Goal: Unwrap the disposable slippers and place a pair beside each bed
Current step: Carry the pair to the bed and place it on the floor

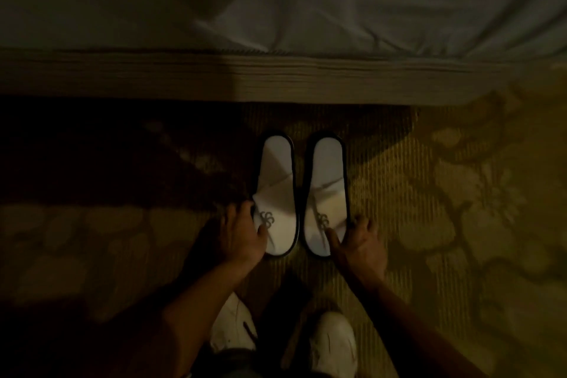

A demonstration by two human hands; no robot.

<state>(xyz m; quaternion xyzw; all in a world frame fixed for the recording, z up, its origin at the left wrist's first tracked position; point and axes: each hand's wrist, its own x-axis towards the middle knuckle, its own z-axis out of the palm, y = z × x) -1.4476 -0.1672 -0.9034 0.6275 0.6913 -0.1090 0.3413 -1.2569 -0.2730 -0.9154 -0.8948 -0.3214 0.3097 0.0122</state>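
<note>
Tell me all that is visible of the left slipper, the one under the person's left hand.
The left slipper is white with a thin dark edge and a grey logo on its strap. It looks like soft cloth, unwrapped. It lies flat on the patterned carpet, beside the other slipper, apart from it by a narrow gap. The left hand touches its outer side.

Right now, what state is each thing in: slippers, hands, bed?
Left slipper: unwrapped, flat on the carpet, toe end nearest the person.
Right slipper: unwrapped, flat, parallel to the left one, a narrow gap between.
Left hand: fingers on the left slipper's outer edge.
Right hand: fingers on the right slipper's outer edge.
Bed: sheet wrinkled, its edge just beyond the slippers.
</note>
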